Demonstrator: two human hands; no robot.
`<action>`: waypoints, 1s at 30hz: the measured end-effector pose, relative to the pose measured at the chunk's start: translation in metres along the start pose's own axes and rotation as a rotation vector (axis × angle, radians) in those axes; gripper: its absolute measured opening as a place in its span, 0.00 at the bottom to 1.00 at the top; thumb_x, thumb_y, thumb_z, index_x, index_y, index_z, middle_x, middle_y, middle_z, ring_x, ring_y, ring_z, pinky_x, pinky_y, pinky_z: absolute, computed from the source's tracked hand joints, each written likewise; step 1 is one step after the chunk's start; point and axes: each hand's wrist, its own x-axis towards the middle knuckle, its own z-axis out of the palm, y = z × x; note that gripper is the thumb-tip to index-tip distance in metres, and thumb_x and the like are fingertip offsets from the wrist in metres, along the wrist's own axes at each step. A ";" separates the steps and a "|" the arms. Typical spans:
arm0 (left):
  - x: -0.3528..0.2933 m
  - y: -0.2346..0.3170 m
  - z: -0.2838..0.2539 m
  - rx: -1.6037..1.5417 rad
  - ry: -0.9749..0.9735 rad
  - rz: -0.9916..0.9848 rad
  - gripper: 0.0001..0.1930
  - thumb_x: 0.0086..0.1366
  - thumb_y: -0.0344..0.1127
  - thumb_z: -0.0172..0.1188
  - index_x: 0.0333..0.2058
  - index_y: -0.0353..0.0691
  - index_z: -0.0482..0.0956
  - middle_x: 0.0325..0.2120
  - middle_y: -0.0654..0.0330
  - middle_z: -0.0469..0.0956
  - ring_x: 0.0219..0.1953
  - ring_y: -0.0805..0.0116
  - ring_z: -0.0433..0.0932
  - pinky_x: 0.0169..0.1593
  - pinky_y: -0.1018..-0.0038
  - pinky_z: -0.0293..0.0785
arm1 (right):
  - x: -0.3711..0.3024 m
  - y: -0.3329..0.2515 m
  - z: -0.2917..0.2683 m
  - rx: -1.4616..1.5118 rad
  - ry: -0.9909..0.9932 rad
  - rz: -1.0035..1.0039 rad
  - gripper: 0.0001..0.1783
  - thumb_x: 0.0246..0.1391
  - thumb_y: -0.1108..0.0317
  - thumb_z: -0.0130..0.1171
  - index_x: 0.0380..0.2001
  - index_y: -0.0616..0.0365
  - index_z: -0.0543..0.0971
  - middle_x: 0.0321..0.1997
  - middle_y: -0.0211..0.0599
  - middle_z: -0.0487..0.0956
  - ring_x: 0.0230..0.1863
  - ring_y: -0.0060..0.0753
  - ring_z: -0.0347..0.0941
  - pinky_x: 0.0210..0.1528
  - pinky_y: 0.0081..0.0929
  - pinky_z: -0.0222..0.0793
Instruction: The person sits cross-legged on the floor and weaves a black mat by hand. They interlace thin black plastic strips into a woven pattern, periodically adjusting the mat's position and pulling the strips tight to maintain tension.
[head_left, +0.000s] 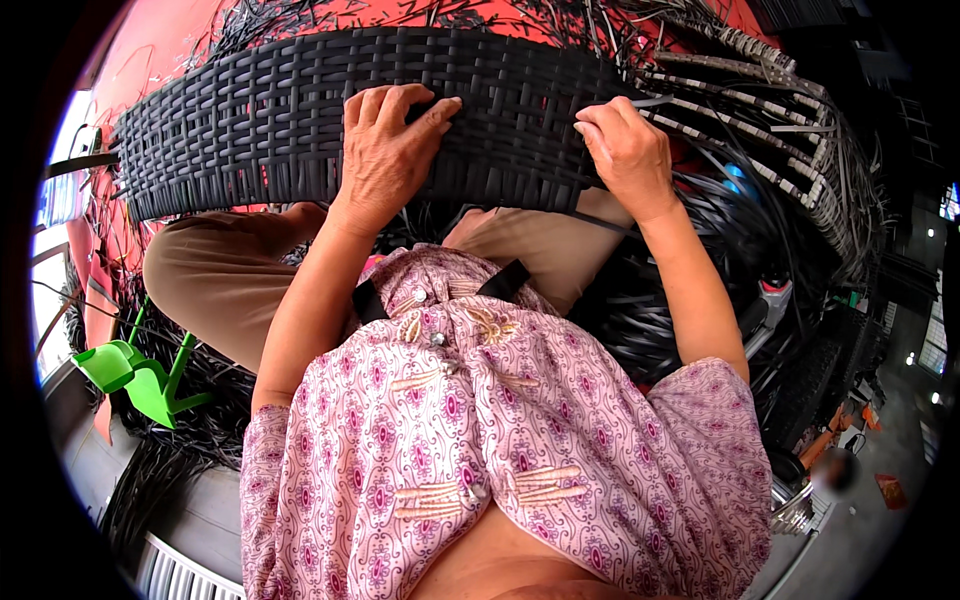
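A black woven panel (240,125) of flat plastic strips lies across my folded legs, curving from left to right. My left hand (390,150) is on its middle, fingers bent and fingertips pressed into the weave. At the panel's right end, my right hand (630,150) is closed in a pinch. A dark grey strip (655,101) shows beside its fingers; the piece within the pinch is mostly hidden. Gaps show in the weave between my two hands.
Loose black strips (640,290) lie heaped to my right and beyond the panel. A pale grey-and-white woven piece (770,130) stands at the far right. Red sheeting (150,60) lies behind the panel. A green plastic thing (140,375) sits at left.
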 end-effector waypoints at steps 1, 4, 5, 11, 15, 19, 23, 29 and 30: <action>0.000 -0.001 0.000 0.005 -0.003 -0.001 0.18 0.60 0.32 0.67 0.50 0.53 0.84 0.44 0.63 0.77 0.48 0.58 0.74 0.56 0.60 0.66 | 0.002 -0.001 0.000 0.048 -0.008 0.053 0.07 0.54 0.71 0.68 0.35 0.53 0.81 0.34 0.35 0.78 0.33 0.43 0.80 0.35 0.36 0.77; -0.001 -0.001 -0.001 0.009 -0.013 0.000 0.18 0.60 0.32 0.67 0.50 0.53 0.84 0.44 0.63 0.77 0.49 0.58 0.74 0.56 0.60 0.66 | 0.004 -0.004 -0.001 0.143 -0.032 0.178 0.05 0.55 0.70 0.67 0.35 0.52 0.82 0.34 0.36 0.80 0.33 0.44 0.81 0.36 0.36 0.77; 0.000 -0.001 -0.001 0.007 -0.013 -0.002 0.18 0.60 0.32 0.67 0.50 0.53 0.84 0.44 0.63 0.77 0.49 0.58 0.74 0.56 0.59 0.66 | 0.006 -0.005 -0.002 0.143 -0.039 0.190 0.05 0.55 0.70 0.67 0.35 0.53 0.82 0.34 0.36 0.80 0.34 0.44 0.81 0.36 0.37 0.77; -0.002 -0.002 -0.001 -0.016 -0.007 0.002 0.18 0.59 0.32 0.67 0.50 0.53 0.84 0.44 0.63 0.77 0.49 0.59 0.74 0.55 0.60 0.65 | 0.008 -0.003 0.000 0.199 -0.049 0.256 0.04 0.53 0.69 0.67 0.33 0.54 0.83 0.33 0.37 0.81 0.34 0.46 0.80 0.36 0.37 0.76; -0.001 -0.001 -0.002 -0.021 -0.023 -0.010 0.18 0.59 0.32 0.66 0.50 0.53 0.83 0.45 0.63 0.76 0.49 0.59 0.73 0.56 0.60 0.64 | 0.005 -0.005 0.006 0.160 0.013 0.242 0.05 0.53 0.68 0.67 0.32 0.55 0.83 0.32 0.39 0.81 0.33 0.48 0.80 0.37 0.38 0.76; 0.000 0.000 -0.002 -0.036 -0.059 -0.034 0.17 0.59 0.31 0.66 0.49 0.53 0.83 0.45 0.63 0.75 0.50 0.59 0.72 0.57 0.60 0.64 | 0.005 -0.007 0.011 0.169 0.063 0.298 0.04 0.55 0.68 0.66 0.31 0.55 0.81 0.32 0.39 0.80 0.33 0.48 0.79 0.36 0.40 0.75; 0.000 0.000 -0.003 -0.047 -0.054 -0.033 0.16 0.60 0.31 0.66 0.48 0.52 0.83 0.45 0.64 0.75 0.50 0.58 0.72 0.58 0.60 0.64 | 0.005 -0.017 0.015 -0.024 0.110 0.260 0.06 0.58 0.67 0.64 0.32 0.55 0.79 0.32 0.39 0.79 0.33 0.49 0.78 0.34 0.42 0.73; 0.000 -0.002 -0.004 -0.058 -0.068 -0.009 0.18 0.60 0.32 0.66 0.50 0.53 0.83 0.44 0.64 0.75 0.50 0.58 0.71 0.58 0.59 0.63 | 0.011 -0.020 0.026 -0.169 0.236 0.204 0.05 0.60 0.67 0.63 0.33 0.53 0.78 0.34 0.38 0.79 0.33 0.50 0.78 0.34 0.44 0.74; 0.000 -0.003 -0.004 -0.056 -0.079 -0.005 0.18 0.60 0.32 0.66 0.50 0.54 0.82 0.44 0.64 0.75 0.50 0.58 0.71 0.58 0.60 0.63 | 0.011 -0.019 0.027 -0.172 0.260 0.194 0.04 0.60 0.67 0.63 0.34 0.53 0.78 0.35 0.38 0.79 0.33 0.50 0.78 0.34 0.44 0.74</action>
